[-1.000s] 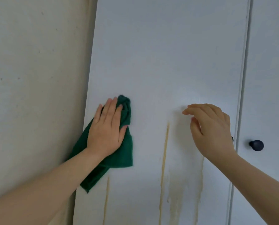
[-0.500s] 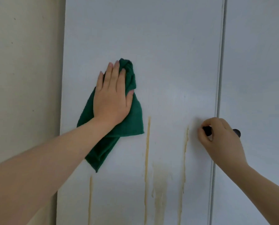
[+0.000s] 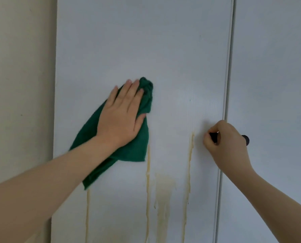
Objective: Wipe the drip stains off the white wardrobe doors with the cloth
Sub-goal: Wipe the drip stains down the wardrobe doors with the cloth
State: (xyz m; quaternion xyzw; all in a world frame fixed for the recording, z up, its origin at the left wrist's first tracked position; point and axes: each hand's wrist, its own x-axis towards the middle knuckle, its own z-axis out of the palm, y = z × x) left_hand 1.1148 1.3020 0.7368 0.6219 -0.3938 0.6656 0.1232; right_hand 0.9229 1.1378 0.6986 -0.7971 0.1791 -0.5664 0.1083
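Note:
My left hand (image 3: 120, 118) presses a dark green cloth (image 3: 128, 148) flat against the left white wardrobe door (image 3: 146, 41), fingers straight and pointing up. Several yellowish drip stains (image 3: 163, 188) run down the door below and to the right of the cloth, one streak (image 3: 191, 146) close to my right hand. My right hand (image 3: 228, 144) grips the small dark knob (image 3: 213, 136) at that door's right edge, fingers curled round it.
The right wardrobe door (image 3: 277, 67) has its own dark knob (image 3: 245, 139), partly hidden behind my right hand. A beige wall (image 3: 20, 85) borders the left door. A narrow gap (image 3: 228, 67) separates the two doors.
My left hand slid the cloth up and then rightwards across the door. My right hand dropped from hovering before the door and took hold of the knob.

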